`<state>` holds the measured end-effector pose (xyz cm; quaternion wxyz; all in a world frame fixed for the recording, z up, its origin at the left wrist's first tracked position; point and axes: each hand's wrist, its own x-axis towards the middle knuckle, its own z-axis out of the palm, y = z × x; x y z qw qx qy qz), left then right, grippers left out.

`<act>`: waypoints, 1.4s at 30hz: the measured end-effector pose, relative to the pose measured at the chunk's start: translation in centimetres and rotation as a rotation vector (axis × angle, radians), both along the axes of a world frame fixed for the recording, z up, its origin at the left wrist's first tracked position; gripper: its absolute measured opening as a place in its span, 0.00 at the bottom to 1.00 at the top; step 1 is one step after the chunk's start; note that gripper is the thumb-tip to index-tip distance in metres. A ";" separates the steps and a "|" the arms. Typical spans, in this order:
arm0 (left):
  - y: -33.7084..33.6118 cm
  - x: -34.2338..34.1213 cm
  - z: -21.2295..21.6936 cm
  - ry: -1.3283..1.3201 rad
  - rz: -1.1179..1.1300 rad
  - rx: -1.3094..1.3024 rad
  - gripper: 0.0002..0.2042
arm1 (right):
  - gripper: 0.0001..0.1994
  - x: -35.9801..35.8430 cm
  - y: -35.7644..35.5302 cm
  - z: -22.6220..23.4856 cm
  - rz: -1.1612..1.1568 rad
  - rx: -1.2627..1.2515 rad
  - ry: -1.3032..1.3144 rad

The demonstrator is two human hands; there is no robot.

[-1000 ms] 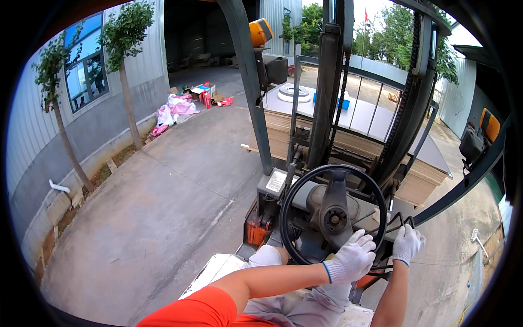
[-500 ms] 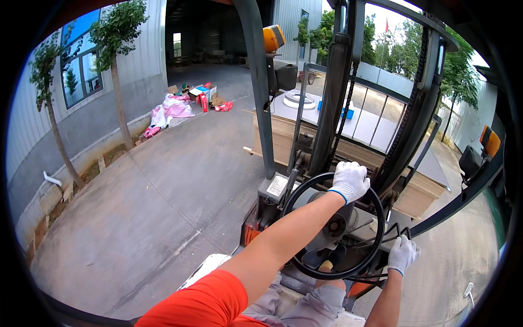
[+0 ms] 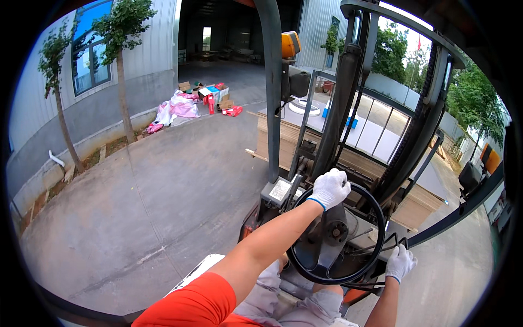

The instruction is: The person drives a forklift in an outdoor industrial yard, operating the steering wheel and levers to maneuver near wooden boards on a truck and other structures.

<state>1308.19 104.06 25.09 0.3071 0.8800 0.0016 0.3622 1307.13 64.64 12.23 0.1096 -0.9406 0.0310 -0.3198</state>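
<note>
Operation in hand: steering a forklift across a concrete yard, judged from the hand positions on the controls.
Left hand: white work glove, fingers closed around the top of the rim of the steering wheel; the forearm reaches up across the wheel from the lower left.
Right hand: white work glove, set at the control levers just right of the wheel; fingers curled together, though whether they clamp a lever cannot be told (the lever ends are hidden by the glove).
Steering wheel: black, directly in front of the seated person, above the knees, below the mast.
Load: a stack of flat wooden boards with a pale sheet on top sits ahead of the mast, carrying a white ring-shaped object and small blue items.
Surroundings: grey building wall with thin trees at left; a heap of boxes and pink cloth near an open doorway.
Step judged: a one-handed turn of the wheel, grip at the top of its arc.
Next move calls for: a firm hold on the rim, a clear view past the mast, and wide clearance from the heap and the trees (the load blocks much of the forward view).
</note>
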 end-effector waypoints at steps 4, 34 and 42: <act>-2.0 -2.1 0.6 0.001 -0.008 0.023 0.12 | 0.11 -3.3 -1.3 0.0 -0.001 -0.019 -0.040; -39.2 -69.7 11.2 -0.098 -0.740 0.247 0.05 | 0.10 -65.7 -22.0 18.3 0.061 0.023 -0.035; -33.1 -82.7 9.5 -0.120 -0.830 0.222 0.07 | 0.11 -68.6 -24.0 19.6 0.067 0.029 -0.057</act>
